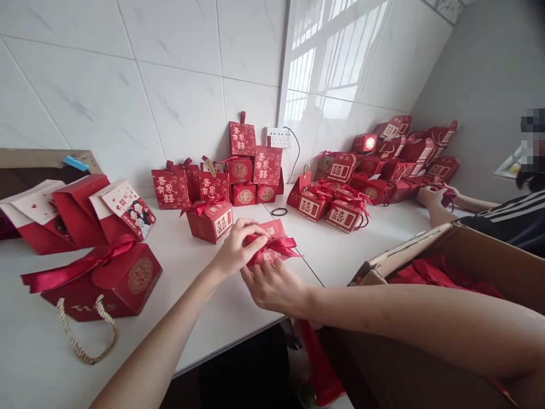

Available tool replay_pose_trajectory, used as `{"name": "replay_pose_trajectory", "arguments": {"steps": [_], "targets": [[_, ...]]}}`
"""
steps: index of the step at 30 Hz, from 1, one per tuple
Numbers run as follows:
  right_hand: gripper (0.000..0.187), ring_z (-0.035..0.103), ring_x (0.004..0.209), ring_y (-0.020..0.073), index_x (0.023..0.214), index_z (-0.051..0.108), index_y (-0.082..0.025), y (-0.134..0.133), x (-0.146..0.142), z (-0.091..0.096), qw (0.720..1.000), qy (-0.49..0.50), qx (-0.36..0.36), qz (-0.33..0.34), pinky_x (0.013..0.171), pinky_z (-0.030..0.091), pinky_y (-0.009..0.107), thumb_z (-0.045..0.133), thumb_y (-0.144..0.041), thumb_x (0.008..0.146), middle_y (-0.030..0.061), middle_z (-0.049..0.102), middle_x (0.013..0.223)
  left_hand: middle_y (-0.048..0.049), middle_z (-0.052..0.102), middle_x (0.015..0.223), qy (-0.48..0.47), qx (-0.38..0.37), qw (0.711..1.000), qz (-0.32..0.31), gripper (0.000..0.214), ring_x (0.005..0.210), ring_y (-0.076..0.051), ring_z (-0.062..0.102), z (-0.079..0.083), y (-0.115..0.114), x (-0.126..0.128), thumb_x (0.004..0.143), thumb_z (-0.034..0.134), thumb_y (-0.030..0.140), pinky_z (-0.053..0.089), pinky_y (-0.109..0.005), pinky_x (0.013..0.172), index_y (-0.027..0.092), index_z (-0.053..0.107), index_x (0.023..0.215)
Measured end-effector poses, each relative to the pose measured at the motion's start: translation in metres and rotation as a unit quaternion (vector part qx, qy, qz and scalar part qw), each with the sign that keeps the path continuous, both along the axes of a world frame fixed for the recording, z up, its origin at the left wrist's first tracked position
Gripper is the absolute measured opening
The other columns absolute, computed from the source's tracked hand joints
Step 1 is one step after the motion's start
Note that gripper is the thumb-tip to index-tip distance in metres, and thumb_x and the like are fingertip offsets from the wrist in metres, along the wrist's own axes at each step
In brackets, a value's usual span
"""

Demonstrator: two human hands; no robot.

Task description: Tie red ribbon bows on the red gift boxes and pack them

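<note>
In front of me on the white table a red gift box point(279, 228) with pale characters has a dark red ribbon point(284, 245) in a bow on top. My left hand point(240, 245) pinches at the ribbon from the left, its fingertips at the knot. Close below it my right hand point(276, 287) has its fingers bent round the near side of the box and ribbon. My fingers hide much of the box's near left part. A finished-looking red box point(209, 218) with a bow stands just behind my left hand.
A larger box point(140, 284) with a rope handle lies at the left. Stacked red boxes point(268, 165) line the wall, with more point(395, 165) at the right. A black band point(279, 212) lies behind my hands. A carton point(426, 255) stands right; beyond, a person's hand point(432, 199) holds something red.
</note>
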State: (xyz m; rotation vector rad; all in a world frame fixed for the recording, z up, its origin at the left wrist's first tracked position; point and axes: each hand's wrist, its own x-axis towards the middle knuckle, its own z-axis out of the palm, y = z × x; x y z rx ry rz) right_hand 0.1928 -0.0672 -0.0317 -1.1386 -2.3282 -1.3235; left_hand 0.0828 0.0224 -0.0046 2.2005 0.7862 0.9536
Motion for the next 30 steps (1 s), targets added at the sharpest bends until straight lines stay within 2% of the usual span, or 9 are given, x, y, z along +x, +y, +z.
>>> {"name": "replay_pose_trajectory", "arguments": {"steps": [3, 9, 13, 19, 26, 30], "targets": [[0.021, 0.048, 0.049, 0.016, 0.075, 0.056, -0.01, 0.009, 0.003, 0.002, 1.0, -0.003, 0.004, -0.005, 0.047, 0.031, 0.029, 0.037, -0.005, 0.08, 0.0074, 0.057, 0.057, -0.0046, 0.05, 0.103, 0.005, 0.003, 1.0, -0.006, 0.019, 0.112, -0.021, 0.047, 0.0, 0.0, 0.0, 0.076, 0.05, 0.033, 0.032, -0.036, 0.105, 0.022, 0.064, 0.08], [0.022, 0.041, 0.047, 0.0125, 0.06, 0.046, -0.016, 0.015, 0.01, 0.013, 0.993, 0.002, 0.0, 0.122, 0.048, 0.025, 0.028, 0.042, -0.004, 0.078, 0.0008, 0.05, 0.054, -0.0036, 0.053, 0.101, 0.009, 0.019, 1.0, 0.011, 0.017, 0.11, -0.02, 0.049, -0.003, 0.005, -0.002, 0.077, 0.048, 0.031, 0.035, -0.037, 0.103, 0.022, 0.062, 0.082], [0.023, 0.036, 0.048, 0.0115, 0.056, 0.046, -0.016, 0.011, 0.01, 0.02, 0.986, 0.01, 0.017, 0.168, 0.051, 0.025, 0.03, 0.044, -0.004, 0.076, -0.0005, 0.045, 0.053, -0.0033, 0.052, 0.103, 0.029, 0.026, 0.999, 0.026, 0.02, 0.109, -0.022, 0.049, -0.005, 0.008, -0.004, 0.071, 0.058, 0.037, 0.038, -0.038, 0.1, 0.023, 0.062, 0.084], [0.024, 0.032, 0.046, 0.0108, 0.052, 0.044, -0.016, 0.004, 0.007, 0.021, 0.977, 0.019, 0.002, 0.21, 0.052, 0.022, 0.03, 0.046, -0.003, 0.072, -0.002, 0.041, 0.051, -0.002, 0.047, 0.117, 0.025, 0.049, 0.997, 0.054, 0.012, 0.114, -0.021, 0.048, -0.007, 0.0, 0.001, 0.069, 0.06, 0.032, 0.037, -0.033, 0.103, 0.023, 0.062, 0.076], [0.025, 0.034, 0.045, 0.01, 0.051, 0.042, -0.016, 0.001, 0.004, 0.021, 0.972, 0.012, -0.022, 0.234, 0.052, 0.021, 0.029, 0.044, -0.002, 0.072, -0.0025, 0.041, 0.05, -0.0028, 0.051, 0.107, -0.009, 0.045, 0.997, 0.062, 0.007, 0.107, -0.019, 0.052, -0.004, -0.006, 0.006, 0.068, 0.06, 0.028, 0.041, -0.032, 0.099, 0.021, 0.059, 0.069], [0.026, 0.032, 0.045, 0.0093, 0.052, 0.04, -0.016, 0.002, 0.003, 0.021, 0.973, 0.007, -0.035, 0.229, 0.052, 0.02, 0.029, 0.042, -0.001, 0.073, -0.003, 0.039, 0.05, -0.0035, 0.049, 0.108, -0.014, 0.036, 0.997, 0.067, 0.007, 0.11, -0.02, 0.051, -0.005, -0.007, 0.006, 0.068, 0.06, 0.028, 0.04, -0.032, 0.099, 0.021, 0.059, 0.068]]}}
